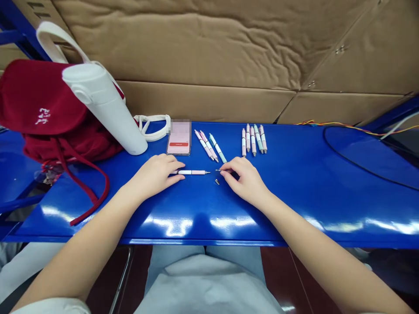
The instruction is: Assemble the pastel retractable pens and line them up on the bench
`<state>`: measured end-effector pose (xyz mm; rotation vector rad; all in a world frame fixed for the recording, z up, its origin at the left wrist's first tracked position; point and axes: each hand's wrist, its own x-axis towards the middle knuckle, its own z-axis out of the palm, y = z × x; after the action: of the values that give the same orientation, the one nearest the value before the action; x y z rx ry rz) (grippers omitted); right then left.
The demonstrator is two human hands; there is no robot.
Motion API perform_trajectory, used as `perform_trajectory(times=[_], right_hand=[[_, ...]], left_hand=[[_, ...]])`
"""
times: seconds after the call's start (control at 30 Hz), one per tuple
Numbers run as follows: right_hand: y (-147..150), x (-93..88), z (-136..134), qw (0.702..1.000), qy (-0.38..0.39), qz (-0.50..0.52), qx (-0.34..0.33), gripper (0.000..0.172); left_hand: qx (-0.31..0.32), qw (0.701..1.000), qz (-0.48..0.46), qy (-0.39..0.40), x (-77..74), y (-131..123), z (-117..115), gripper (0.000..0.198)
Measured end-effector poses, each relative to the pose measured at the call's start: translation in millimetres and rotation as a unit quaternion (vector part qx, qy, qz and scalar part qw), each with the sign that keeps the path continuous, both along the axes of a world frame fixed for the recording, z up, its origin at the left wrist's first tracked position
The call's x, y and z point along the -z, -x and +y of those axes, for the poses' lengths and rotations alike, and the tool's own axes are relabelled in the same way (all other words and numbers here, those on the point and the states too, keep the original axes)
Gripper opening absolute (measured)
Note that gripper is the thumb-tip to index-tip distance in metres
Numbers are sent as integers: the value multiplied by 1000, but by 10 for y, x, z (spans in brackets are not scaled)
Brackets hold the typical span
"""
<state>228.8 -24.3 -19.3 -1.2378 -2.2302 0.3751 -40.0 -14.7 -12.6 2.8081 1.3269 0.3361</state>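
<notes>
My left hand (156,173) rests on the blue table (294,196), its fingers closed on the rear end of a white and pink pen body (193,172) that lies flat and points right. My right hand (244,175) pinches a small thin metal part (218,170) just off the pen's tip. A small silver cone-shaped tip piece (217,182) lies loose on the table below it. Beyond the hands lie three pastel pens (209,146) slanted in a group, and several more pens (253,138) side by side.
A phone (179,137) with a pink screen lies behind my left hand. A white bottle (104,104) with a strap leans on a red bag (42,109) at the left. Cardboard boxes (212,56) line the back. Coloured wires (343,126) run along the right rear.
</notes>
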Motion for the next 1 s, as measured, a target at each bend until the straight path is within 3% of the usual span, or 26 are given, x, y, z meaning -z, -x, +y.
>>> perform_trajectory(times=[0.37,1.0], right_hand=[[-9,29,32,999,26,-18,30,12],[-19,4,17,999,27,-6,19,14]], left_hand=[[13,1000,-24,-6,-6,-8,-54,27],[12,999,-46,15,-10,-24,-62,28]])
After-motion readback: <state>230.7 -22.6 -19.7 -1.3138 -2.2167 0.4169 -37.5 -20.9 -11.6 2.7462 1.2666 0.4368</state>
